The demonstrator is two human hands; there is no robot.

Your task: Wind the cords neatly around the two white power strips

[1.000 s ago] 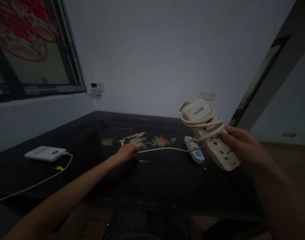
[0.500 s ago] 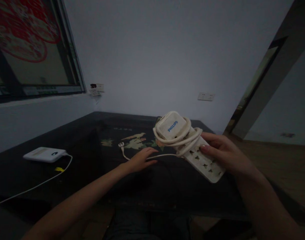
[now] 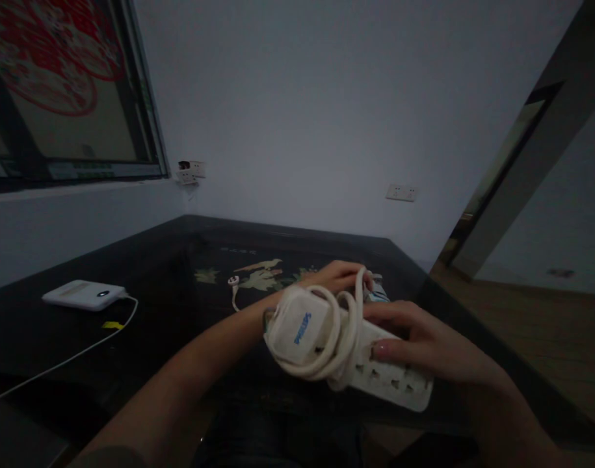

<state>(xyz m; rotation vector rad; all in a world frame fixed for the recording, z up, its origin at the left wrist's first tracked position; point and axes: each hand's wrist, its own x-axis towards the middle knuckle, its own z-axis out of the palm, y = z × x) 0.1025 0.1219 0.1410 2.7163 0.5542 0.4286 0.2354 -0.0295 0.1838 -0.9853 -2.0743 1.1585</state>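
Note:
A white power strip (image 3: 389,367) marked PHILIPS is tilted in front of me, above the dark table. My right hand (image 3: 424,341) is closed around its socket end, thumb on the face. Loops of its white cord (image 3: 343,331) wrap around the strip's middle and its PHILIPS end. Behind the strip, my left hand (image 3: 337,275) has its fingers closed at a raised loop of this cord; the strip partly hides that forearm. The cord's plug (image 3: 233,281) lies on the table left of my left hand.
On the left of the dark table (image 3: 180,260) lies a white power bank (image 3: 82,295) with a thin white cable (image 3: 77,361) and a yellow tag (image 3: 112,325). Wall sockets (image 3: 401,192) are beyond the table. A window (image 3: 82,123) is at the left.
The strip has come lower and closer, turning more level, with its PHILIPS end moving left. My left hand has moved right, from beside the trailing cord to the wound loops.

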